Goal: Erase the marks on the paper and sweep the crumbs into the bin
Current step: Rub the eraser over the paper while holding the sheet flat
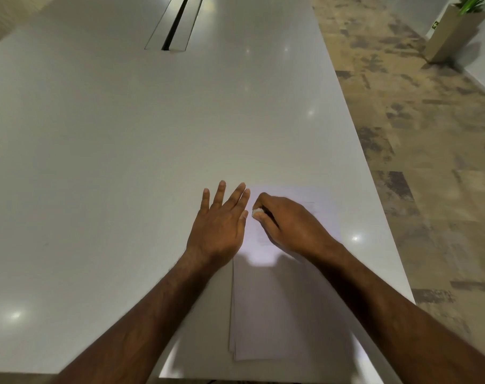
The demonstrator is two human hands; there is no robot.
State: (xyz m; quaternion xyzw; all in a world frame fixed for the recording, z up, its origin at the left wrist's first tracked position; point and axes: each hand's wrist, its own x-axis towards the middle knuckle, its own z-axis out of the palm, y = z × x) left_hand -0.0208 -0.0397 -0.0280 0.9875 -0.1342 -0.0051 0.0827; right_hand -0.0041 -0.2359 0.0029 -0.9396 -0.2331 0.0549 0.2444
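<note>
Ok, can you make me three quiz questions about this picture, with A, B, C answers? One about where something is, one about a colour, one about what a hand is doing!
1. Where is the paper?
A. on the floor
B. on the table, near its right edge
C. in the planter

2. What colour is the eraser?
A. white
B. red
C. black

3. What is the left hand doing?
A. making a fist
B. holding a pencil
C. lying flat with fingers spread

Answers:
1. B, the sheets lie on the table, close to the edge beside the floor.
2. A, a small white tip shows between the fingertips of the right hand.
3. C, the fingers are stretched out and nothing is in it, right at the paper's left edge.
</note>
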